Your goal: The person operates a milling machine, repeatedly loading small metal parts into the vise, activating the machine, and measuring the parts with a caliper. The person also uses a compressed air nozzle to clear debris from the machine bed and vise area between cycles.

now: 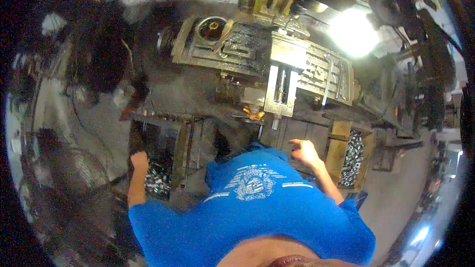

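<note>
My left hand (139, 160) is at the left side of an open bin (184, 143), apparently with its fingers curled in. Whatever it may hold is hidden. Shiny short metal pieces (159, 180) lie heaped in that bin. In front of my body on the right, my right hand (306, 153) hangs in the air, its index finger stretched to the left and nothing visible in it. Nearest to it are a wooden box (336, 155) of metal rings or nuts (353, 158) and the lower end of the machine's slide (281, 104).
Ahead stands a metalworking machine with a wet slotted table (198, 52) and a metal block (288, 52). A bright lamp (354, 32) shines at its right. An orange-handled tool (254, 114) lies below the slide. A long metal bar (327, 81) rests on the table's right part.
</note>
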The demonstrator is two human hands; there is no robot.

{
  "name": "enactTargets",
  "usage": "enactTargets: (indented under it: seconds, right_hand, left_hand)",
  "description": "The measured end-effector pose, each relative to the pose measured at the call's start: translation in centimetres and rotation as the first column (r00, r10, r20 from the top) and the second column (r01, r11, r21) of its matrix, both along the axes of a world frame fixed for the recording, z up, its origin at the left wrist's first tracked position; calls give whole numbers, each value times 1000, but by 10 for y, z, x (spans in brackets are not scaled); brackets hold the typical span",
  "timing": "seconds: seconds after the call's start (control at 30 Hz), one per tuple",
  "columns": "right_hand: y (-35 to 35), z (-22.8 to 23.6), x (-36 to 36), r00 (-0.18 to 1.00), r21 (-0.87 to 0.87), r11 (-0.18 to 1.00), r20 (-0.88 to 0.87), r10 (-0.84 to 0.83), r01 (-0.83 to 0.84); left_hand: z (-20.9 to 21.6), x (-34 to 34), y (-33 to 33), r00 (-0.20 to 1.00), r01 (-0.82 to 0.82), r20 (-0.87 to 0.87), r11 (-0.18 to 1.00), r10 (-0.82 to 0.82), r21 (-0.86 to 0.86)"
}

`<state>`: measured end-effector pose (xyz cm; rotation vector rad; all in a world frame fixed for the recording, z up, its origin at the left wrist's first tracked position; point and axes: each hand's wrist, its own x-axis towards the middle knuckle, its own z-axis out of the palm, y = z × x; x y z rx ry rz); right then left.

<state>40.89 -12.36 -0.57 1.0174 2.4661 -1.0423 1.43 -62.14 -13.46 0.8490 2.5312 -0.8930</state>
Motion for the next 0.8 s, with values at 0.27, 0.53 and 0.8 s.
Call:
enactTargets:
  seconds: [0.27, 0.53, 0.8]
  right_hand:
    - [20, -10, 3, 1000, 77, 997, 16, 15, -16]
    - [23, 12, 16, 998, 63, 996, 25, -58, 56]
    - [18, 79, -43, 875, -163, 974, -480, 64, -161]
  left_hand:
    - [-15, -18, 3, 993, -4, 117, 997, 14, -81]
    - [12, -9, 14, 954, -301, 65, 935, 294, 189]
    - [127, 38, 189, 247, -958, 885, -240, -395, 160]
